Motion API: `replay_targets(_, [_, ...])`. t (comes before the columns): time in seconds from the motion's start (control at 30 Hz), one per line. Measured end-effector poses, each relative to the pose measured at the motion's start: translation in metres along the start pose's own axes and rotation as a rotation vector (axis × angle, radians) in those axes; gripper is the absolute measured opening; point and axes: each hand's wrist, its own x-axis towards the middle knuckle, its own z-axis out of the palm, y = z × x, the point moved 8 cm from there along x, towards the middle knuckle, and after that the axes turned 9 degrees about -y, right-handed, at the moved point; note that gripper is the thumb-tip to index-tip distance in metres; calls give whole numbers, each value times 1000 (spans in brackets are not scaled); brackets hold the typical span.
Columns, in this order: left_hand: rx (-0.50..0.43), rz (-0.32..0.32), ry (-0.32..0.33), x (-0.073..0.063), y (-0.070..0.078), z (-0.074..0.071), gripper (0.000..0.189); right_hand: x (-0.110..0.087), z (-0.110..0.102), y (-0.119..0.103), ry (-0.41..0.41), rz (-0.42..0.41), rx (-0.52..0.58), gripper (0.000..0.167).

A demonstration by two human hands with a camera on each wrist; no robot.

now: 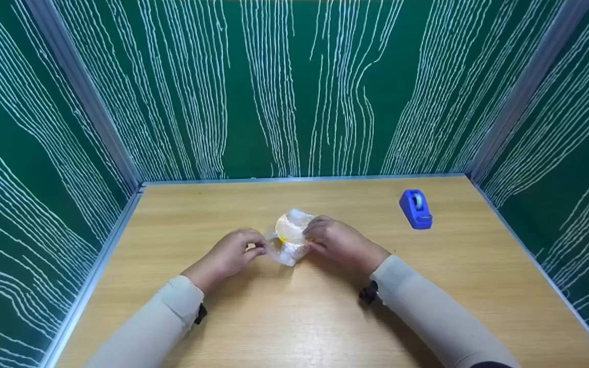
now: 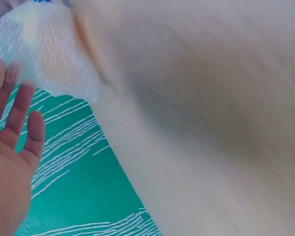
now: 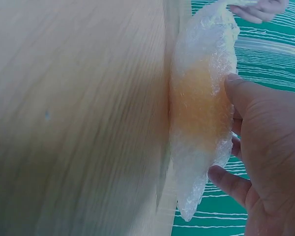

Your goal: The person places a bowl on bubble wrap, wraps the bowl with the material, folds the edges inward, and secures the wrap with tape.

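Observation:
A piece of clear bubble wrap lies crumpled about a round thing with a yellow edge, low over the middle of the table. Through the plastic in the right wrist view, that wrapped thing shows as an orange patch; its kind cannot be told. My left hand pinches the wrap's left edge between thumb and forefinger. On the other side, my right hand grips the wrap, thumb and fingertips against it. The left wrist view shows the left hand by the wrap, its other fingers loosely bent.
A blue tape dispenser with a roll in it stands on the wooden table, back right. Green panels with white wavy lines enclose the back and sides, with metal posts at the corners.

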Motion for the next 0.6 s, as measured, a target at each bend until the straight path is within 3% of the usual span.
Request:
replay_targets(0.23, [65,113,80,15,21,-4,5,4,-3,-6,-11,-38,-14,29])
replay_targets(0.4, [61,113,73,31,27,-1,8,5,-5,-9,-2,-78,-34,25])
replay_targets(0.6, [58,50,66,49,27,4,14,4,-4,-12,-3,-106,-42,27])
